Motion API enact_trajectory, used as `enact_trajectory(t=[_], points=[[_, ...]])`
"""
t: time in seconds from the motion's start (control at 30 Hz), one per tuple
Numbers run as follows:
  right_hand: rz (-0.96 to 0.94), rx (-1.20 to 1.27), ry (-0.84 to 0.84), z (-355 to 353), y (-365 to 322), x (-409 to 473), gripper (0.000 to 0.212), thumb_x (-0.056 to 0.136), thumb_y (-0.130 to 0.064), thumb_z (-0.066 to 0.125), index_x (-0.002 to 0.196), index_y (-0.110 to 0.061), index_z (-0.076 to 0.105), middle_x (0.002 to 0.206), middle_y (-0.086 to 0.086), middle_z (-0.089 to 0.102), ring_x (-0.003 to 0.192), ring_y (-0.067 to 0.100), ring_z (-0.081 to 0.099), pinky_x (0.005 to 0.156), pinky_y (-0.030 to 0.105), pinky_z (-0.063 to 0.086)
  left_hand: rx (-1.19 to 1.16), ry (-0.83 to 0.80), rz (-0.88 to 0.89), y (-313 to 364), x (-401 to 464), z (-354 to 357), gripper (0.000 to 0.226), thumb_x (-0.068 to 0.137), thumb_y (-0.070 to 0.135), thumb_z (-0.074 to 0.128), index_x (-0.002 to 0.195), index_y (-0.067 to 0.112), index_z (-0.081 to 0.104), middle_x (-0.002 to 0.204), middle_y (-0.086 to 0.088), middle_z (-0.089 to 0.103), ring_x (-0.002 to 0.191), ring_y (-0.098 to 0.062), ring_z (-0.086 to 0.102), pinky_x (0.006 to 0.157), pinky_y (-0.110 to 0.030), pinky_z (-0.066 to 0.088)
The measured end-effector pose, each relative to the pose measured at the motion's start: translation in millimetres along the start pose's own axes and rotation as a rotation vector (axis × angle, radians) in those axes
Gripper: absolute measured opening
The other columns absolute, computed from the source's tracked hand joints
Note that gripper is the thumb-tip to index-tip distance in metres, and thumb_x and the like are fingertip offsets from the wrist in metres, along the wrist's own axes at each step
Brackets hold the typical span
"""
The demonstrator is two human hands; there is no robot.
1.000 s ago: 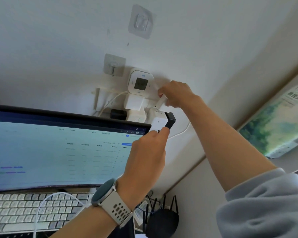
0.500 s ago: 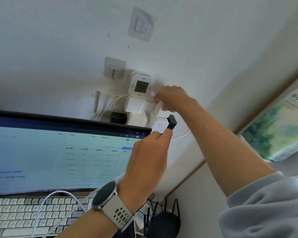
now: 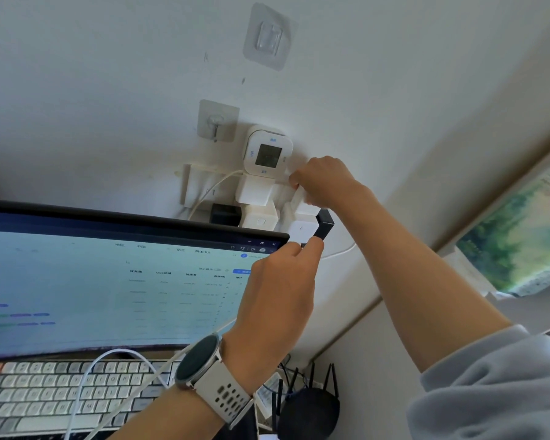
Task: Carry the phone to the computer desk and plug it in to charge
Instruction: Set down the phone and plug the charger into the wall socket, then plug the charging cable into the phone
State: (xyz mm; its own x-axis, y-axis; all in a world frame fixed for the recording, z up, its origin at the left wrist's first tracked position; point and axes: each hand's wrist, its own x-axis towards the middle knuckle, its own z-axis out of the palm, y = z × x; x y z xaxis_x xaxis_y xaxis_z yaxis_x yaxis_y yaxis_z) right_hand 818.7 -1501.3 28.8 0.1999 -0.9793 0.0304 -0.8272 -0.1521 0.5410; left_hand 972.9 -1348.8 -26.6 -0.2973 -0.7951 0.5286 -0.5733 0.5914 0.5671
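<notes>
White wall (image 3: 108, 74) backs the monitor (image 3: 108, 281) at left. Behind it hangs a crowded socket strip (image 3: 261, 201). The left hand (image 3: 280, 296) pinches a white charger (image 3: 300, 231) there; the right hand (image 3: 324, 182) grips a neighbouring plug (image 3: 302, 201). The phone is out of view. Pushing at an angle could loosen nearby plugs.

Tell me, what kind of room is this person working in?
Most likely a home office or a desk corner in a bedroom. A wide monitor stands over a keyboard, a crowded wall outlet full of white plugs sits behind it, and a router with antennas stands beside the desk.
</notes>
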Motion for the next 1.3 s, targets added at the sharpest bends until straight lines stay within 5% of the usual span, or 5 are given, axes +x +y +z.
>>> enact_trajectory(t=[0.33,0.6,0.77,1.07,1.3], points=[[0.028,-0.007,-0.01,-1.6,-2.4,-0.7,0.041,0.081,-0.002,0.057,0.115,-0.025,0.062,0.096,0.009,0.06,0.078,0.03,0.056,0.062,0.032,0.039,0.032,-0.047,-0.021,-5.6,-6.0,1.1,0.02,0.081,-0.005,0.058,0.083,0.013,0.05,0.058,-0.003,0.045,0.048,-0.028,0.049,0.041,-0.034,0.038],[0.035,0.045,-0.092,-11.3,-1.9,-8.1,0.046,0.086,-0.013,0.06,0.128,-0.027,0.051,0.119,0.006,0.058,0.105,0.029,0.058,0.07,0.034,0.042,0.053,-0.039,-0.07,-18.3,-13.2,-12.8,0.021,0.088,0.006,0.049,0.086,0.021,0.035,0.064,0.002,0.04,0.059,-0.025,0.044,0.053,-0.031,0.031],[0.135,0.264,0.274,-43.5,-12.2,-37.6,0.037,0.087,-0.017,0.061,0.123,-0.019,0.055,0.121,0.009,0.053,0.108,0.028,0.052,0.068,0.035,0.04,0.055,-0.029,-0.054,-21.5,-14.3,-24.1,0.008,0.091,0.01,0.051,0.096,0.017,0.051,0.069,0.002,0.049,0.063,-0.023,0.051,0.056,-0.032,0.039],[0.122,0.602,0.69,-103.9,-55.1,-123.6,0.022,0.082,-0.003,0.058,0.098,-0.014,0.067,0.098,0.004,0.06,0.089,0.025,0.053,0.064,0.039,0.05,0.085,0.0,-0.077,-15.3,-20.7,-36.4,0.016,0.086,0.009,0.053,0.082,0.018,0.041,0.062,0.003,0.047,0.059,-0.02,0.047,0.053,-0.03,0.039],[-0.053,0.566,0.461,-78.4,-120.3,-178.6,0.028,0.085,-0.004,0.056,0.106,-0.019,0.067,0.11,0.0,0.057,0.101,0.022,0.051,0.06,0.04,0.053,-0.172,-0.189,-0.391,-36.1,-57.5,-64.7,0.023,0.076,0.01,0.064,0.077,0.029,0.051,0.063,-0.002,0.064,0.059,-0.021,0.063,0.058,-0.035,0.052]])
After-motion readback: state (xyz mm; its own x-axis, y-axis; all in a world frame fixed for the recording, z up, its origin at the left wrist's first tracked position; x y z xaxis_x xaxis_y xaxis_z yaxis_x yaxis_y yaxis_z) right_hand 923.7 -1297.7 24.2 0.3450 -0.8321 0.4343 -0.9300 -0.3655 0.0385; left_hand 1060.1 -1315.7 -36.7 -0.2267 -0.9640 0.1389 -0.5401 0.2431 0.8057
